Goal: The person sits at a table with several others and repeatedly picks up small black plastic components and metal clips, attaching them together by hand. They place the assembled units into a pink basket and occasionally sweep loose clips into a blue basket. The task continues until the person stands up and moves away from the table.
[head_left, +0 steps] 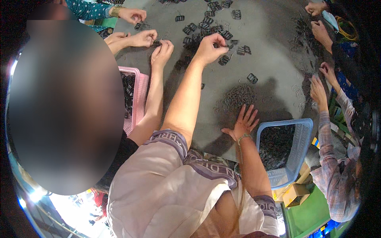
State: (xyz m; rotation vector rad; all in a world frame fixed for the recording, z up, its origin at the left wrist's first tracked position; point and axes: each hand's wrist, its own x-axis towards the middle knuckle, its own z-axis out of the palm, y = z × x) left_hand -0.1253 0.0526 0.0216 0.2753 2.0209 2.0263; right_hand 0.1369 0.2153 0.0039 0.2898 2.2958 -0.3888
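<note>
My left hand (210,49) reaches to the far middle of the table, over a scatter of black plastic buckles (206,27). Its thumb and fingertips are pinched together; what lies between them, if anything, is too small to tell. Just under the fingertips lies one black buckle (224,60). My right hand (244,126) is open, fingers spread, low over the grey table beside a pile of small metal wire rings (240,97). A single buckle (252,78) lies beyond that pile.
By my right forearm stands a blue basket (304,152) full of small dark parts. A pink basket (139,101) stands at the left, next to a co-worker's arm (154,99). Other people's hands (319,89) work along the right edge and at the far left.
</note>
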